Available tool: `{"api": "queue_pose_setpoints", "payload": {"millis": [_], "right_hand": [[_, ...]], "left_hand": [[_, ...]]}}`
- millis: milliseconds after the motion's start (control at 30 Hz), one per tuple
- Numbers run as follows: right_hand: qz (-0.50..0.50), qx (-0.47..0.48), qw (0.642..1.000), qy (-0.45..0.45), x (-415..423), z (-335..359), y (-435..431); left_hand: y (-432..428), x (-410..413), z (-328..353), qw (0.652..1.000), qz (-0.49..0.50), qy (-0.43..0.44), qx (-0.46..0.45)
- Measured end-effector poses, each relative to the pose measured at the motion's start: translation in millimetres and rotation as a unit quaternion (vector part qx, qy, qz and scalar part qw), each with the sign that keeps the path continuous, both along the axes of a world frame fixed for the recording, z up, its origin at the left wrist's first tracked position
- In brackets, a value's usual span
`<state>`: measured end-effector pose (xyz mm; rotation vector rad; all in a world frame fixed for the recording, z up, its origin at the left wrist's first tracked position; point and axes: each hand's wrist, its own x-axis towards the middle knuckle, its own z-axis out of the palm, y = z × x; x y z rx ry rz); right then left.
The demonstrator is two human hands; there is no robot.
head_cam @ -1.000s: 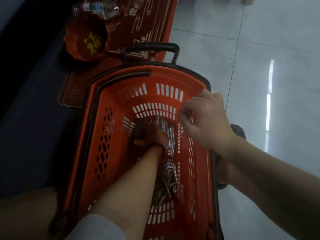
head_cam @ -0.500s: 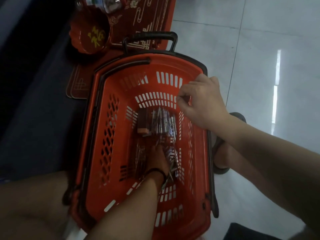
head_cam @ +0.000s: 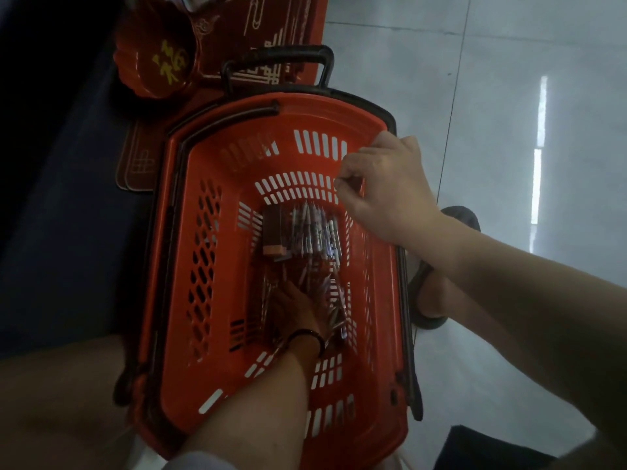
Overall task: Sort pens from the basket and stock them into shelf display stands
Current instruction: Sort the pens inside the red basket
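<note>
A red plastic basket stands on the floor below me. At its far end a row of pens lies beside a small brown box. Loose pens are scattered nearer to me. My left hand, with a black band at the wrist, reaches down into the loose pens. Its fingers are buried among them, and the dim, blurred view hides whether they grip any. My right hand curls its fingers over the basket's right rim near the far corner.
The basket's black pull handle sticks up at the far end. Behind it lie a red bowl with a gold character and red patterned mats. A sandalled foot stands right of the basket on pale tiles. Dark flooring lies left.
My left hand has drawn back from the far row of pens by the box to the loose pile nearer me. The right hand stays on the rim.
</note>
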<state>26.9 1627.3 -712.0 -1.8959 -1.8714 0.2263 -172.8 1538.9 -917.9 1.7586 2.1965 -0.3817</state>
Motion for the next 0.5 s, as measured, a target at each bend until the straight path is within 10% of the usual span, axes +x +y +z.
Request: {"api": "queue_pose_setpoints", "payload": {"millis": [500], "right_hand": [[0.0,0.006,1.0,0.005,0,-2,-1]], "left_hand": [[36,1,-53,0.985,-0.109,0.056,-0.121]]}}
